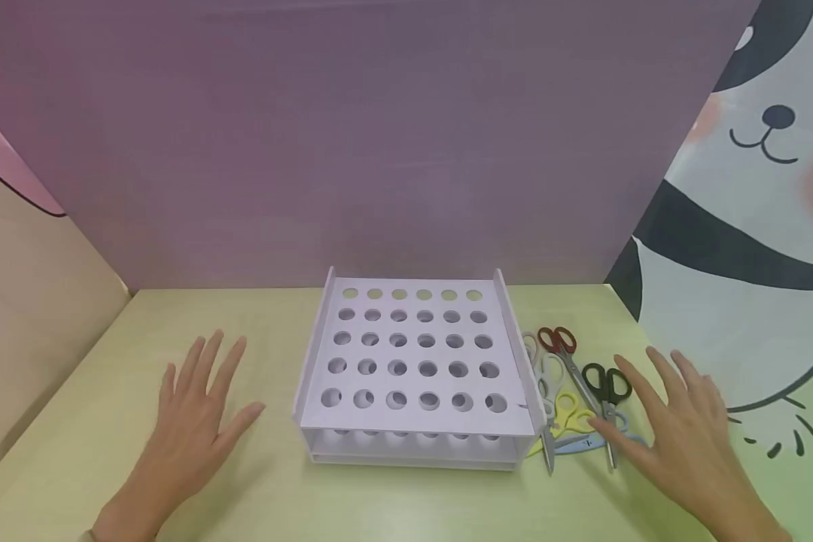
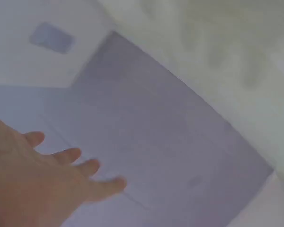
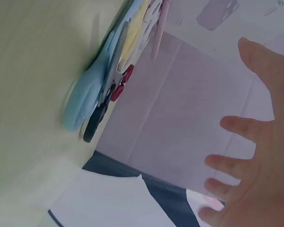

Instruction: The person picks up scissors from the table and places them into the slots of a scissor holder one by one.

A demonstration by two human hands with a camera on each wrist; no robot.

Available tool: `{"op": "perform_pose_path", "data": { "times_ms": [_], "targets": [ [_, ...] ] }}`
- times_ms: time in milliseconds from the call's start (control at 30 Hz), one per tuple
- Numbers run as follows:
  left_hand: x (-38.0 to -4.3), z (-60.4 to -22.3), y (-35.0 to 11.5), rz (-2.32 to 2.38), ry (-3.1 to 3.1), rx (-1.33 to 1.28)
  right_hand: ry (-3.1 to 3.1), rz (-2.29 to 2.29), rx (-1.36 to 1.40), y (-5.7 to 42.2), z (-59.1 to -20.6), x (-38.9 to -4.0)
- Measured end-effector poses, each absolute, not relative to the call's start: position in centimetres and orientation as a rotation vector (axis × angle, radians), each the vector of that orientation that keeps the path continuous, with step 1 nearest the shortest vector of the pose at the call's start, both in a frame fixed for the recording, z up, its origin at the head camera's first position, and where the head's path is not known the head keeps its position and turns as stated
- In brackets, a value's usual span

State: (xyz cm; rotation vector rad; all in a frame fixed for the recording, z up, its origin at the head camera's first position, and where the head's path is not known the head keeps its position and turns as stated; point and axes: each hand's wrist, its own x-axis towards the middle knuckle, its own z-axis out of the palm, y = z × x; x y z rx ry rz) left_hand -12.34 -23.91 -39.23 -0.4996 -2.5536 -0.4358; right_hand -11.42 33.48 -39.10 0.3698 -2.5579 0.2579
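Observation:
A white rack (image 1: 412, 354) with rows of round holes stands in the middle of the table. Against its right side lies a pile of several scissors: a dark red-handled pair (image 1: 557, 340), a black-handled pair (image 1: 607, 384), a yellow-handled pair (image 1: 569, 412), a light blue pair (image 1: 583, 444) and white-handled ones (image 1: 551, 373). My left hand (image 1: 193, 421), fingers spread, hovers left of the rack and holds nothing. On the other side, my right hand (image 1: 684, 436) is spread beside the scissors, holding nothing. In the right wrist view the blue scissors (image 3: 87, 90) appear nearest, apart from that hand.
The pale yellow table (image 1: 244, 316) meets a purple back panel (image 1: 393, 150). A panda picture (image 1: 752, 248) covers the right wall, and a beige wall (image 1: 34, 301) borders the left side.

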Motion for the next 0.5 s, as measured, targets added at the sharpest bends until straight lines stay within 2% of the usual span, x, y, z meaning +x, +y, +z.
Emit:
{"op": "perform_pose_path", "data": {
  "times_ms": [233,500],
  "targets": [
    [-12.2,-36.8,-22.0,-0.956,-2.680,-0.570,-2.548,0.475,0.543,33.7,-38.5,-13.0],
    [-14.1,-34.5,-20.0,-1.315,-2.645,-0.654,-2.794,0.454,0.477,35.6,-38.4,-16.0]
  ]
}}
